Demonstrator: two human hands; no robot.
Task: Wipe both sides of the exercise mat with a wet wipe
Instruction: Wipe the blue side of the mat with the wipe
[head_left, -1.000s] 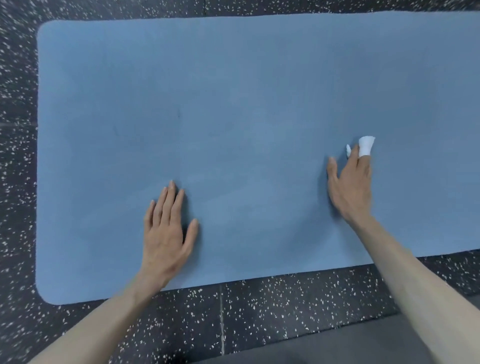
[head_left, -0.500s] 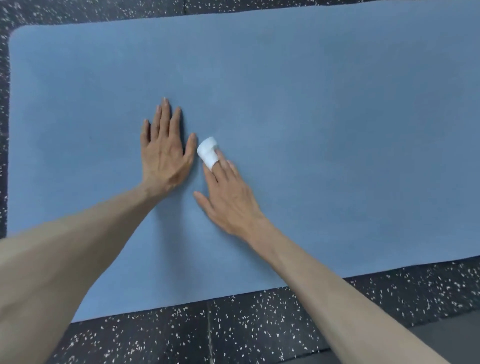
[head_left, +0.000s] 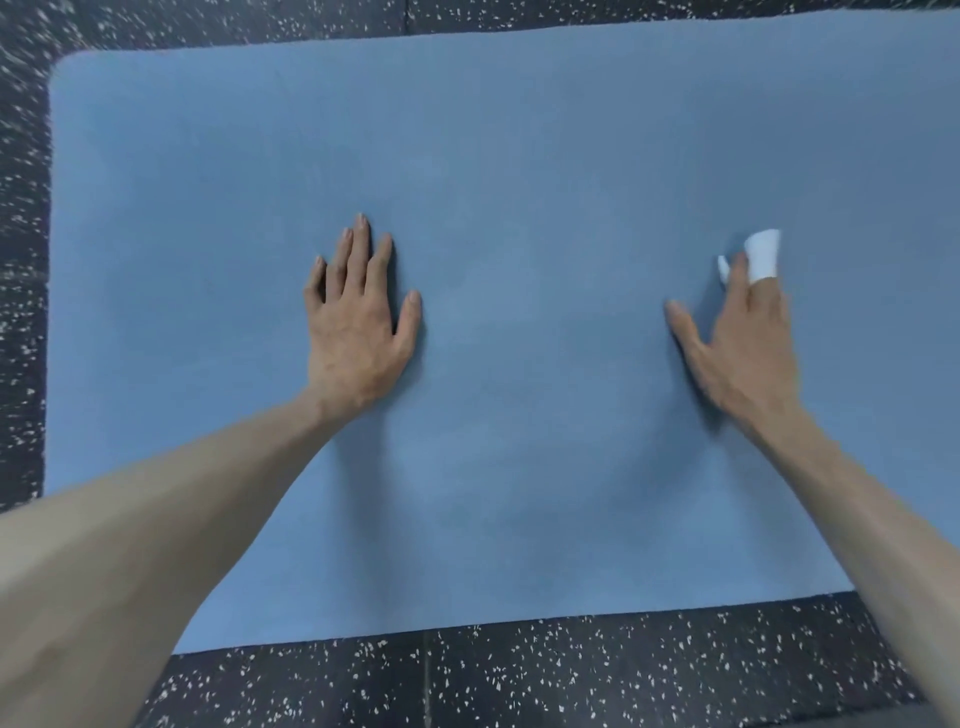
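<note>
A blue exercise mat (head_left: 519, 156) lies flat on the floor and fills most of the head view; its right end runs out of frame. My left hand (head_left: 358, 317) rests palm down on the mat left of centre, fingers straight and slightly spread. My right hand (head_left: 743, 343) lies flat on the mat further right, its straight fingers pressing a white wet wipe (head_left: 761, 254) against the surface. Most of the wipe is hidden under the fingers; a white fold sticks out past the fingertips.
Black rubber flooring with white speckles (head_left: 519, 675) surrounds the mat on the near, left and far sides. A seam between floor tiles runs near the bottom centre.
My right hand has slid the wipe to the right, away from my left hand, which it was beside half a second ago. My left hand stays flat on the mat.
</note>
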